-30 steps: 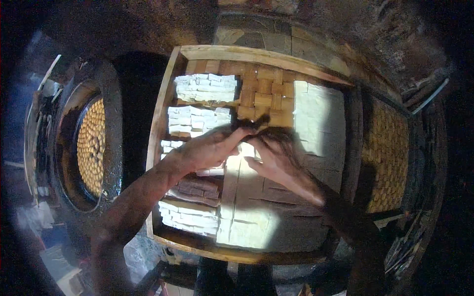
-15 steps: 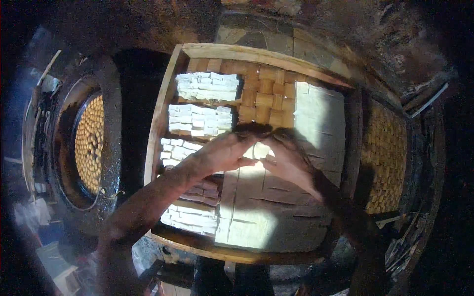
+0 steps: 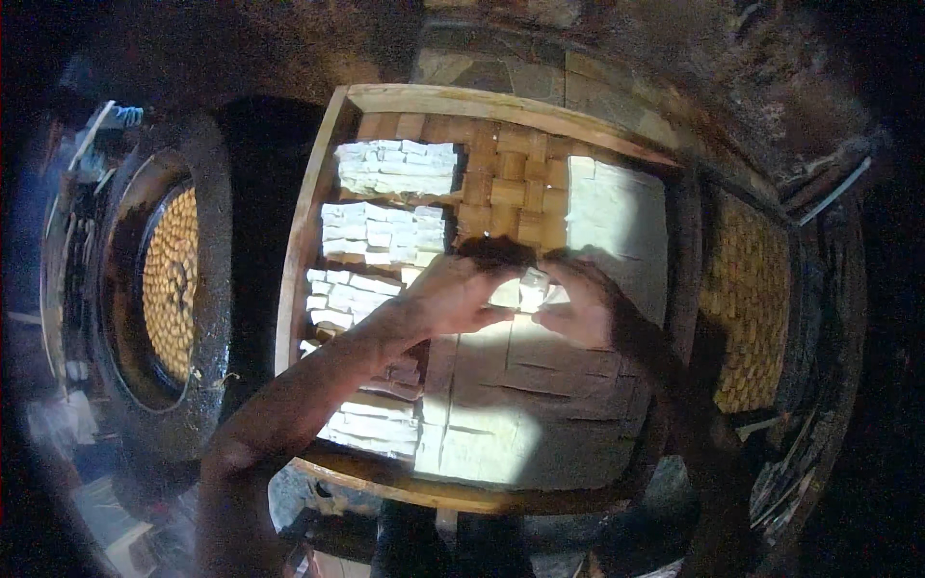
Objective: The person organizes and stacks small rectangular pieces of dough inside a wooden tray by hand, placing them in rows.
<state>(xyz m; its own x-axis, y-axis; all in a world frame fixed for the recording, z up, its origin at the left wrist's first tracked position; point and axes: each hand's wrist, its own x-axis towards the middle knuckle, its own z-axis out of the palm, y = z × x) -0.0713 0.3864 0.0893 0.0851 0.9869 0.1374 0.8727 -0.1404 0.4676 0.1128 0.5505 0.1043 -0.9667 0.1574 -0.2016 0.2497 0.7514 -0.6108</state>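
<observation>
Head view: a small white piece (image 3: 534,289) shows between the fingertips of both hands, over the middle of a wooden-framed tray (image 3: 501,101). It looks pale and angular, with creased faces, so brightly lit that its finer edges wash out. The right hand (image 3: 586,303) has it between thumb and curled fingers, slightly parted around it. The left hand (image 3: 458,297) is curved, thumb and fingers apart; whether it grips the piece too, I cannot tell. Below lies a flat, scored white slab (image 3: 482,448), partly in shadow.
</observation>
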